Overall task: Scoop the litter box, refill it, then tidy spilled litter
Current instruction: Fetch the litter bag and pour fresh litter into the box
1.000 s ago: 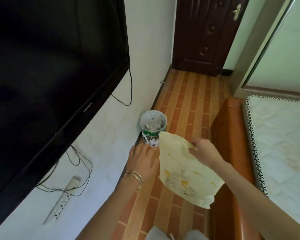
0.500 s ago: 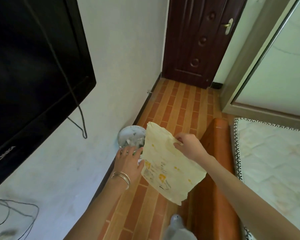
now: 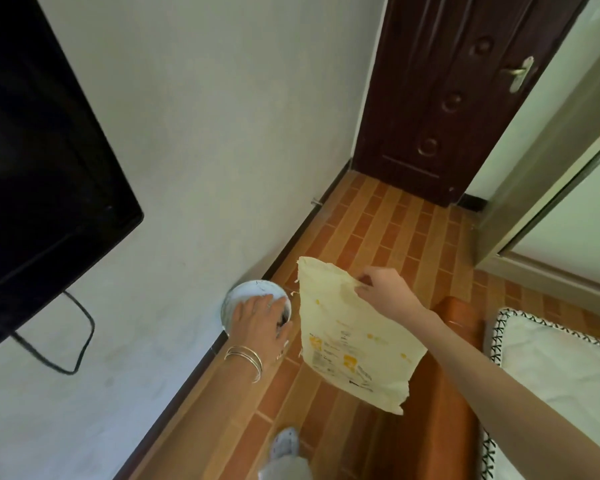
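The person stands in a narrow strip of floor [image 3: 378,230] with a brick pattern, between a white wall and a bed. The right hand [image 3: 381,289] holds up a pale yellow bag [image 3: 350,337]; its fingers [image 3: 362,287] pinch the torn upper edge, and the bag hangs down freely above the floor, with its lower corner in front of the orange-brown bed frame [image 3: 440,410]. There is printing on the bag: some yellow marks, small dark lines of text and a dark block near the bottom (all of it is too blurred for me to read, and no brand can be made out).

At the left edge of the floor, against the dark skirting of the wall, stands a small round bin [image 3: 246,292] with a pale rim. The left hand [image 3: 260,323] lies over the near side of its opening and hides a good part of it. The fingers are bent down across the rim, but I cannot tell if they grip the bin or only rest on it. Thin bangles [image 3: 245,356] are on this wrist. The bag and the bin are just beside each other, not touching.

A black television [image 3: 32,168] is on the wall at the left, and a dark cable [image 3: 80,327] loops below it. At the far end of the floor is a dark brown door [image 3: 447,98] with a metal handle [image 3: 520,72]. A white mattress [image 3: 551,358] with a black-stitched border lies at the right. One light shoe [image 3: 284,441] shows at the near edge of the floor.
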Demonstrator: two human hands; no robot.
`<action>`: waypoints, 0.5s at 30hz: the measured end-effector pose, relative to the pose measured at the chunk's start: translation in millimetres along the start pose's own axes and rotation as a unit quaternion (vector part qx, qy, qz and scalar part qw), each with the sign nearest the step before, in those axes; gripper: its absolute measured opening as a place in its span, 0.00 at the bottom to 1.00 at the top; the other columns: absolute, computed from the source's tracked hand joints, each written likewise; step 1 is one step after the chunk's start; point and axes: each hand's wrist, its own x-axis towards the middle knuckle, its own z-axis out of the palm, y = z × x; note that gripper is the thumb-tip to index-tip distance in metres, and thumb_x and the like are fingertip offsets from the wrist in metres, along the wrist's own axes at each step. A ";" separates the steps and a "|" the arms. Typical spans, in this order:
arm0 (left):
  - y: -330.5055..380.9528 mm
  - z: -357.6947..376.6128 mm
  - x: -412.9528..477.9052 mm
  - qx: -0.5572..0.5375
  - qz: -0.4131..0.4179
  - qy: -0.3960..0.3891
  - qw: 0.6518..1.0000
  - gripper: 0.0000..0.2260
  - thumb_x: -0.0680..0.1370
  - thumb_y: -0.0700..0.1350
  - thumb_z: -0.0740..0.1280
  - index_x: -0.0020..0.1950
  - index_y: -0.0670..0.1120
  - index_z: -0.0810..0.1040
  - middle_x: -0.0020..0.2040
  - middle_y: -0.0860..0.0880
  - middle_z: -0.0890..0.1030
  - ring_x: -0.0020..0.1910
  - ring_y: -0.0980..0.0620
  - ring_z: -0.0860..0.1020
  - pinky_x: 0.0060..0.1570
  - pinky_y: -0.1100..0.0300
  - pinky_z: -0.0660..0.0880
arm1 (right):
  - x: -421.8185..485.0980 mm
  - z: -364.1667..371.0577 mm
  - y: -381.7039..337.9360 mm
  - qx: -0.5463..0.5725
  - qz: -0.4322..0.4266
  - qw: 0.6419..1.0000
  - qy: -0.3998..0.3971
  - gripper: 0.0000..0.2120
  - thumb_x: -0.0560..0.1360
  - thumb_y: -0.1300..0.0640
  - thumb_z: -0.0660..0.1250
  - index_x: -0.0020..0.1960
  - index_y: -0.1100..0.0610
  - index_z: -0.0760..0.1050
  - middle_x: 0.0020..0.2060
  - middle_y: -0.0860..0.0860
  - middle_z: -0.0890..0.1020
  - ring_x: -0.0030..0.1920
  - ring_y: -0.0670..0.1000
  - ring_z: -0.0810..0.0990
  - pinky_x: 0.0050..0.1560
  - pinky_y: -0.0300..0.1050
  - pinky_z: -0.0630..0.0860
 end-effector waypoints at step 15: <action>-38.9 -6.9 246.3 0.009 -0.003 0.052 0.999 0.20 0.76 0.55 0.64 0.66 0.49 0.74 0.61 0.46 0.77 0.60 0.42 0.74 0.61 0.46 0.70 | 224.1 -49.8 19.2 -0.030 -0.013 0.999 -0.004 0.11 0.76 0.57 0.63 0.58 0.54 0.75 0.53 0.49 0.79 0.50 0.49 0.77 0.49 0.46 0.76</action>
